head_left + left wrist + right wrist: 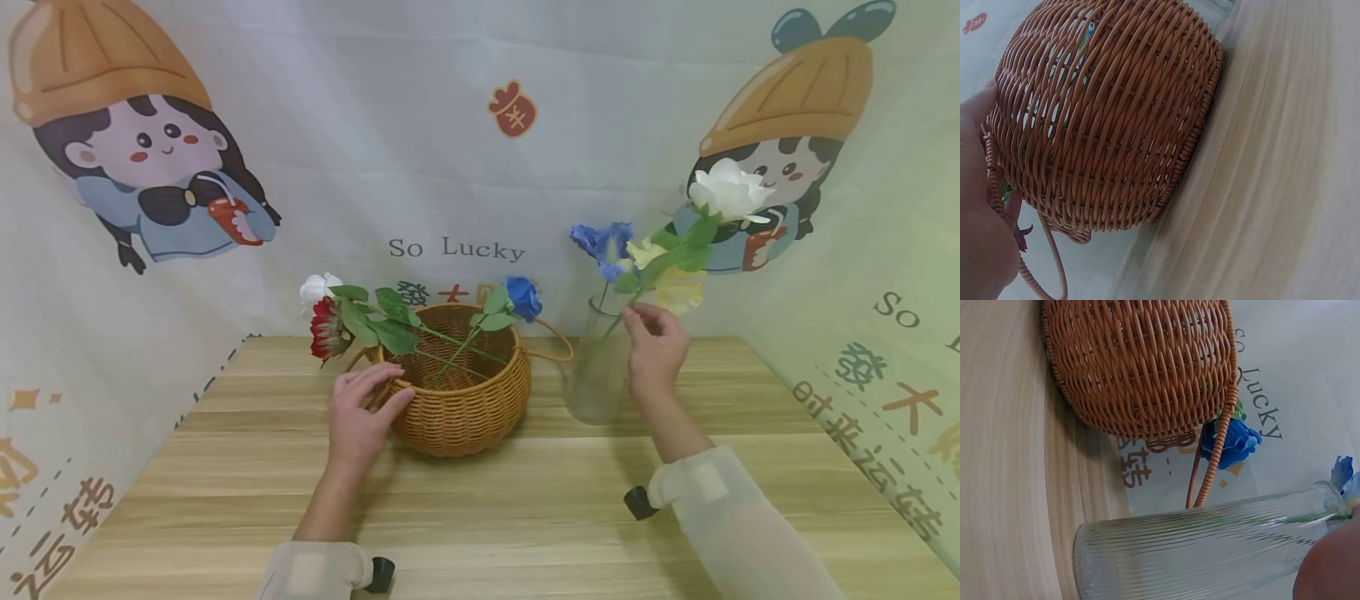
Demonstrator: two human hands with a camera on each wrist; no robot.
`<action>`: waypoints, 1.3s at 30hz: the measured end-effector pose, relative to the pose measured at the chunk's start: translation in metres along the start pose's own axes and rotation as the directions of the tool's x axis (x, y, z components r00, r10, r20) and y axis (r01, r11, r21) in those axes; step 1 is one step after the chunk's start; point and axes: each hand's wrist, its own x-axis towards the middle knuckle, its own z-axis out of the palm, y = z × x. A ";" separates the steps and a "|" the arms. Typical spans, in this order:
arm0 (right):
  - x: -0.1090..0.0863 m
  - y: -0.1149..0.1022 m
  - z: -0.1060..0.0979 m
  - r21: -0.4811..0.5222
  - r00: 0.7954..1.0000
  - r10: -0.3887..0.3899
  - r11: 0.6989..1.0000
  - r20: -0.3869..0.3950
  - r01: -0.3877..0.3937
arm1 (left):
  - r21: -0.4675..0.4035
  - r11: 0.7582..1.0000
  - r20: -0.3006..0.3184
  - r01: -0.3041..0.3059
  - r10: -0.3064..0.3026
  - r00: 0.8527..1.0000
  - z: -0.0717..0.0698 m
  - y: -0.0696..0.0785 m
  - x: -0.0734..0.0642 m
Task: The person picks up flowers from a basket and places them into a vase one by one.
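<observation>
My left hand (362, 421) grips the left rim of a brown wicker basket (463, 421), thumb against the near side and fingers over the edge. Several artificial flowers lean in that basket: a white one (318, 289) and a red one (327, 329) hang past its left side, and a blue rose (523, 298) rises at the right. On the right, a ribbed glass vase (592, 400) stands upright. At its mouth my right hand (657, 350) pinches the stem of a white flower (727, 193). Blue (606, 246) and yellow (681, 292) blooms stick out there too.
Basket and vase stand on a wood-grain table (480, 517). A basket handle (557, 342) hangs out between them. Behind and on both sides hangs a printed cloth (360, 125) with cartoon figures and lettering.
</observation>
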 end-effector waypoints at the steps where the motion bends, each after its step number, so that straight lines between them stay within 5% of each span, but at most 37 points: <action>1: -0.001 0.000 0.000 -0.001 1.000 0.001 1.000 0.001 -0.001 | -0.001 1.000 0.000 0.002 -0.002 1.000 0.000 0.000 0.000; 28: -0.020 0.005 0.003 0.082 0.999 0.032 0.996 0.006 -0.032 | 0.004 1.000 0.003 0.007 -0.007 1.000 -0.001 -0.001 -0.001; 39: -0.033 -0.003 0.014 0.220 0.997 0.032 0.974 0.067 -0.046 | -0.002 1.000 0.000 0.005 -0.005 1.000 -0.001 -0.002 -0.001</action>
